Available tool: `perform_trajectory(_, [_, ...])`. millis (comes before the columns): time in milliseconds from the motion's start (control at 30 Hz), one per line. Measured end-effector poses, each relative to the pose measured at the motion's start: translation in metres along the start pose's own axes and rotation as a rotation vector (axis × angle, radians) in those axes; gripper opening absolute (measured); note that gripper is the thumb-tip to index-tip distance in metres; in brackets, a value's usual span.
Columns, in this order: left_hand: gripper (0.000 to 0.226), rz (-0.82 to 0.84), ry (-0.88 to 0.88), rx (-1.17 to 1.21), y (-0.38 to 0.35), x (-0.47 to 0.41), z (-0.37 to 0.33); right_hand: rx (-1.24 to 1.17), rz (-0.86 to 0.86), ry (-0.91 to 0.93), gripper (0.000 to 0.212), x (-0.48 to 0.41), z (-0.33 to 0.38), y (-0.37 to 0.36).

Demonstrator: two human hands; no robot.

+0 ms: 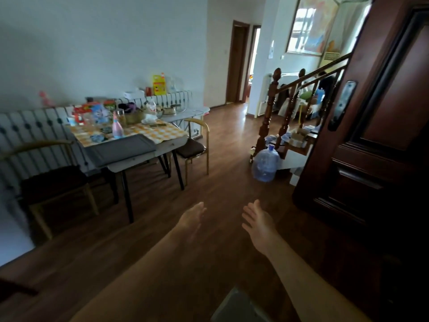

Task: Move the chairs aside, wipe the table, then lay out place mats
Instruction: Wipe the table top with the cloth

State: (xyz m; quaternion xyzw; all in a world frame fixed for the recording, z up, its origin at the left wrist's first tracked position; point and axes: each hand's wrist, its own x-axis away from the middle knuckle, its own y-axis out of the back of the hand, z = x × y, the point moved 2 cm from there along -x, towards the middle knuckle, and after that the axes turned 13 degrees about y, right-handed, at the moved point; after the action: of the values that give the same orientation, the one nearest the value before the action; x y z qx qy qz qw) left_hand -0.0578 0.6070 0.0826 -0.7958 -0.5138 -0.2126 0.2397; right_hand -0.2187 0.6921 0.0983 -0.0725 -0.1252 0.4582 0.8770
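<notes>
hidden/unclear: whole view is motion-soft; clutter at the far end of the tabletop (pixel 130 156) blurs into boxes, jars and packets, no labels readable. Grey blurred shape at the bottom edge is cut off, can't identify.
chairs: 2 visible. Left chair (pixel 50 180) stands at the table's near-left side, dark seat, curved pale backrest, partly in shadow. Right chair (pixel 193 147) is tucked at the far-right side, seat partly under the table edge.
tabletop cover: yellow checked cloth (pixel 162 132) on the far part, 1 dark grey mat (pixel 120 148) on the near end.
bottles: 1 pink bottle (pixel 117 127) upright on the cloth; 1 large blue water jug (pixel 265 163) on the floor by the stair post.
left hand (pixel 192 220): fingers extended, loosely spread, holding nothing, over bare floor, well apart from the table.
right hand (pixel 258 220): same, palm turned inward, empty.
door (pixel 376 140): dark wood, right side, cut off by the frame edge.
</notes>
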Motion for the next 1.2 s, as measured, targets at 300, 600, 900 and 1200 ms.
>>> perform_trajectory(300, [0.05,-0.104,-0.063,0.058,0.023,-0.108,-0.083,0.017,0.203,-0.008,0.055,-0.166,0.003,-0.056])
perform_trajectory(600, [0.052,-0.235,-0.081,0.128,0.059,-0.186,-0.161,0.045,0.425,-0.054,0.056,-0.307,0.019,-0.134])
perform_trajectory(900, [0.051,-0.372,-0.054,0.215,0.15,-0.268,-0.215,0.086,0.551,-0.141,0.056,-0.399,-0.027,-0.247])
perform_trajectory(1200, [0.049,-0.489,-0.052,0.346,0.281,-0.347,-0.304,0.111,0.63,-0.182,0.055,-0.498,-0.048,-0.42])
